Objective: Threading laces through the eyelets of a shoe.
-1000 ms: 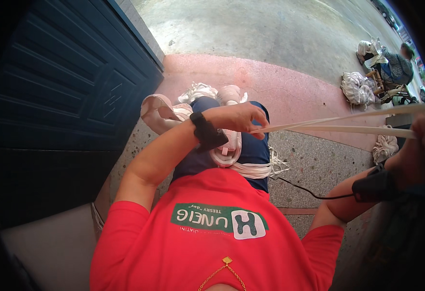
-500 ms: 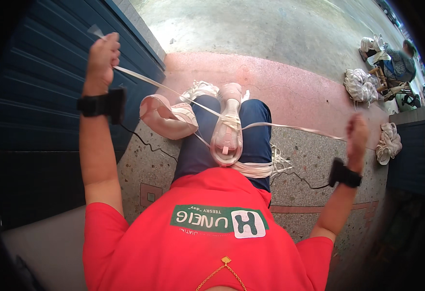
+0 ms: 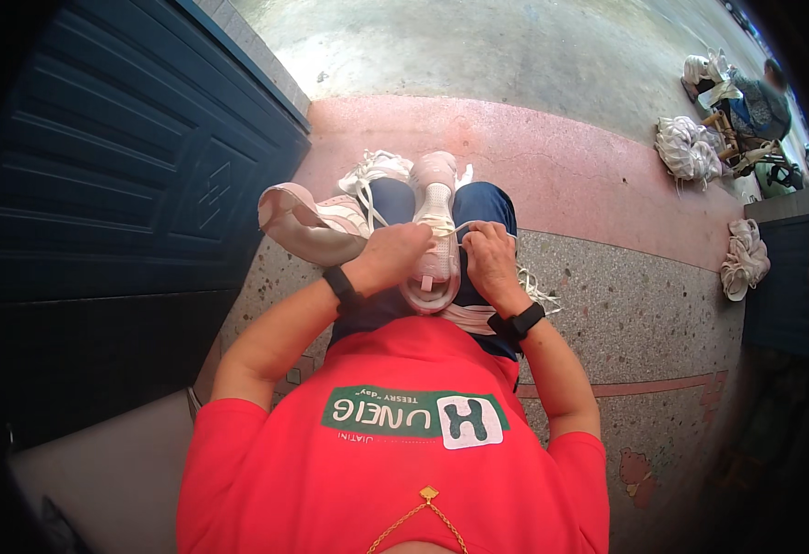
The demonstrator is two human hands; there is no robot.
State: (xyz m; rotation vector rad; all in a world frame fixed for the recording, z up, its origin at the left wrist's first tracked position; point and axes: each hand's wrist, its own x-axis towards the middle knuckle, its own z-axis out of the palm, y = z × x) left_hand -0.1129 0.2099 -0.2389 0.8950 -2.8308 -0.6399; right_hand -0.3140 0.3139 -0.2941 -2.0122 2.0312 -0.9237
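While the fingers of the right hand (image 3: 493,265) pinch a white lace (image 3: 464,227), those of the left hand (image 3: 393,256) curl at the lacing, their grip too hidden to tell. The pink-and-white shoe (image 3: 439,264) rests between the thighs; another shoe (image 3: 319,242) tilts beside the left leg, and a pale bundle (image 3: 690,151) lies farther right.

Pink shoe (image 3: 433,265) on blue trousers (image 3: 485,204)
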